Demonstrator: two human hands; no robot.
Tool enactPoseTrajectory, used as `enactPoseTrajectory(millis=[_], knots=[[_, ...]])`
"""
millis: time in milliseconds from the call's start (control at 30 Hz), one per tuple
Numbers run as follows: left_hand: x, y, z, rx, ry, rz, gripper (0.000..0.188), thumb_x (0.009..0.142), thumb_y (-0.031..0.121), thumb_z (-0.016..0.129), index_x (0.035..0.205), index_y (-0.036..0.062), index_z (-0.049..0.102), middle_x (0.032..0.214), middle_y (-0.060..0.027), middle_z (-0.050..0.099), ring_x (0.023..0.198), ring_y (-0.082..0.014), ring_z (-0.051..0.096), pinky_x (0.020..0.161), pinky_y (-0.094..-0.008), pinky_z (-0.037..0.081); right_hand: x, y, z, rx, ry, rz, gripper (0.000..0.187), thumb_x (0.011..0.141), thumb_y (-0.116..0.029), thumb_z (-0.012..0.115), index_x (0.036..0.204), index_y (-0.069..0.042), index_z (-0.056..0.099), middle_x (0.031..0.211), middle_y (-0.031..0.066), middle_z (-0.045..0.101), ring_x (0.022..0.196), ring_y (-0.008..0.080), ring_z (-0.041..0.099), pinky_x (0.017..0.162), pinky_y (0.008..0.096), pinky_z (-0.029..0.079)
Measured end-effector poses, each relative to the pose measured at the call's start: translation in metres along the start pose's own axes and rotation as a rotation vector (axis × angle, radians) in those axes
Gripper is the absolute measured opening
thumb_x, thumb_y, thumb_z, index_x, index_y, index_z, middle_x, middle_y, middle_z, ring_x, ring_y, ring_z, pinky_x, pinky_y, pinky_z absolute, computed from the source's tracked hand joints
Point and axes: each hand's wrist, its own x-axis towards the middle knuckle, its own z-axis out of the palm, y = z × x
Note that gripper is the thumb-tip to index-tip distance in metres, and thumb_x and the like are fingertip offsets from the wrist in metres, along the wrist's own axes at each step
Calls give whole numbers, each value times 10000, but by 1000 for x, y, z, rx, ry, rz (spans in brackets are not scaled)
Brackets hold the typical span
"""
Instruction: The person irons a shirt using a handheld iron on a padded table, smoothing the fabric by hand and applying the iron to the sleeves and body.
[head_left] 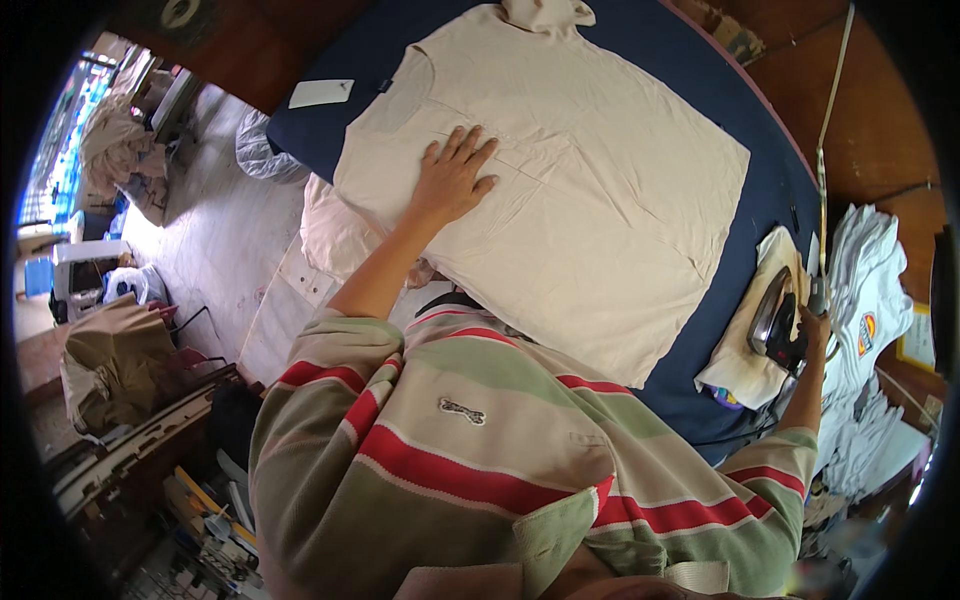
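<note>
A cream T-shirt lies spread over a dark blue padded ironing table, its neckline toward the upper left and some creases across its middle. My left hand rests flat on the shirt below the neckline, fingers spread. Far to the right, my right hand is closed around the handle of a clothes iron; part of its grip is hidden. The iron stands on a folded cream cloth pad at the table's right edge, apart from the shirt.
A white card lies on the table's upper left. Stacked light grey shirts are beyond my right hand, near a hanging cord. Pale cloth hangs below the table's left edge. Brown fabric is piled at the left.
</note>
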Motion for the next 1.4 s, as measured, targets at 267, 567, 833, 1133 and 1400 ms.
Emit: enactPoseTrajectory(millis=[267, 567, 833, 1133, 1400], knots=[[-34, -103, -13, -10, 618, -805, 472, 811, 336, 605, 1226, 133, 511, 1275, -65, 495, 1214, -266, 427, 950, -507, 315, -151, -178, 46, -359, -126, -714, 517, 695, -168, 661, 1158, -20, 487, 883, 254, 629, 820, 417, 623, 706, 446, 492], [-13, -155, -36, -75, 213, -677, 229, 877, 325, 530, 1014, 156, 600, 1029, -56, 615, 977, -302, 560, 825, -434, 401, -314, -385, 195, -276, -585, -971, 504, 718, -215, 625, 1179, -93, 463, 891, 246, 636, 843, 418, 614, 736, 475, 485], [-80, -134, 17, -431, 924, -959, 249, 891, 305, 538, 893, 61, 584, 882, -84, 579, 849, -243, 553, 752, -379, 405, -371, -535, 275, -212, -636, -1164, 456, 705, -207, 587, 1131, -81, 487, 885, 235, 637, 848, 408, 614, 761, 471, 481], [-105, -131, 18, -1340, 715, -733, 303, 953, 302, 480, 762, 68, 505, 728, 56, 416, 690, -58, 355, 619, -233, 317, -382, -561, 300, -177, -743, -1338, 515, 665, -180, 602, 1157, -72, 496, 873, 226, 641, 833, 386, 625, 742, 455, 494], [-98, -131, 20, -815, 925, -837, 320, 951, 259, 438, 1082, -9, 554, 980, -77, 566, 879, -155, 515, 777, -247, 399, -377, -557, 300, -156, -788, -1344, 479, 674, -163, 611, 1129, -57, 504, 885, 237, 636, 820, 395, 623, 729, 456, 494]])
